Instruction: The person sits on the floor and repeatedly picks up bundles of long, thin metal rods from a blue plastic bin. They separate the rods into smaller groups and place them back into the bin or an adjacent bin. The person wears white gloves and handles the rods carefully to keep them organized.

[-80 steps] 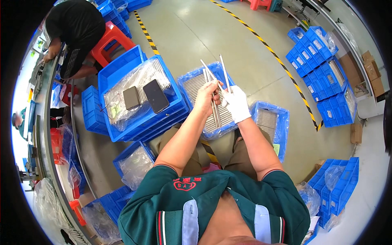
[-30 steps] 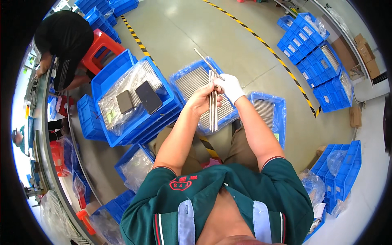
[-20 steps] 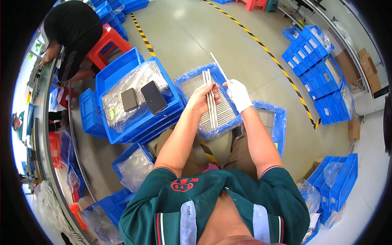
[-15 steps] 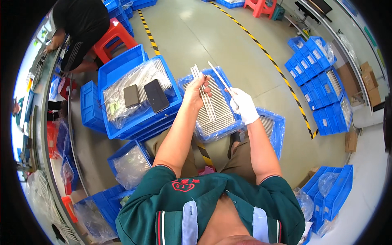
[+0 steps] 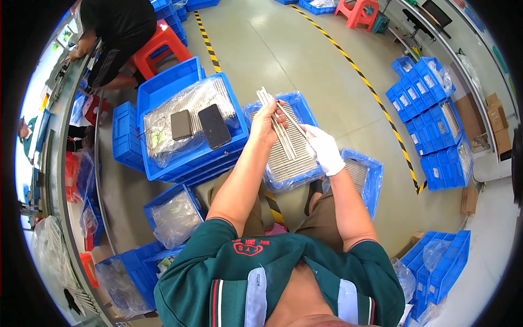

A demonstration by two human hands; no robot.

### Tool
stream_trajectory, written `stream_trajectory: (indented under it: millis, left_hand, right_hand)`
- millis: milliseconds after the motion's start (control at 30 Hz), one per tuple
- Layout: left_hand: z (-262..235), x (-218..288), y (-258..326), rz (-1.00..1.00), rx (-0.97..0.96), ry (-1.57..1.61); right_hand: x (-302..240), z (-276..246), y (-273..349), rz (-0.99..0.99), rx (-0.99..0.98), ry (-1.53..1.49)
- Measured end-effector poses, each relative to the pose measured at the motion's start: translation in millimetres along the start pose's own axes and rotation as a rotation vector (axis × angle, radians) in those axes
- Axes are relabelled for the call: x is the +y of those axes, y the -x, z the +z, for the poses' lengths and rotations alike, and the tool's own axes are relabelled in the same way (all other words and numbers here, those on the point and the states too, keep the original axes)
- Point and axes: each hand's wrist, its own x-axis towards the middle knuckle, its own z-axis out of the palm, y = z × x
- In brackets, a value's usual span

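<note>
My bare left hand (image 5: 265,124) is closed around a small bundle of thin metal rods (image 5: 284,140), whose ends stick out above and below the fist. My right hand (image 5: 324,149), in a white glove, pinches a single metal rod (image 5: 293,121) at its lower end. That rod slants up and left, its upper part close to the left hand's fingers; whether it touches the bundle I cannot tell. Both hands are over a blue plastic crate (image 5: 313,109) lined with clear film. Inside it lies a layer of similar rods (image 5: 283,171), side by side.
At left, stacked blue crates (image 5: 190,170) carry bagged rods, a dark phone (image 5: 214,126) and a dark rectangular case (image 5: 181,125). Another crate (image 5: 376,185) stands right of my knees. A co-worker (image 5: 122,27) sits near a red stool (image 5: 160,46). More crates (image 5: 436,128) are stacked at right.
The single rod in my right hand has come down and left, from standing apart to lying close by the left hand. The whole view has shifted slightly.
</note>
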Motion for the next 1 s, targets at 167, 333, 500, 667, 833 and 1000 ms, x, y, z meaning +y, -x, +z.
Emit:
stream_trajectory:
  millis: [167, 333, 500, 667, 833, 1000]
  left_hand:
    - [19, -22, 14, -0.092, -0.008, -0.128]
    - [23, -29, 22, -0.168, -0.016, -0.122]
    - [25, -36, 29, -0.115, -0.023, -0.353]
    - [27, -48, 33, -0.137, 0.001, -0.303]
    - [27, -52, 30, -0.129, 0.015, -0.444]
    - [18, -45, 33, -0.12, -0.015, -0.745]
  right_hand:
    - [21, 0, -15, -0.147, 0.113, 0.04]
    - [13, 15, -13, -0.16, 0.238, 0.064]
    - [10, 26, -12, -0.089, 0.371, 0.059]
    - [19, 26, -22, -0.106, 0.452, 0.006]
    - [32, 15, -32, -0.151, 0.441, 0.044]
    - [24, -21, -51, -0.161, 0.39, 0.479]
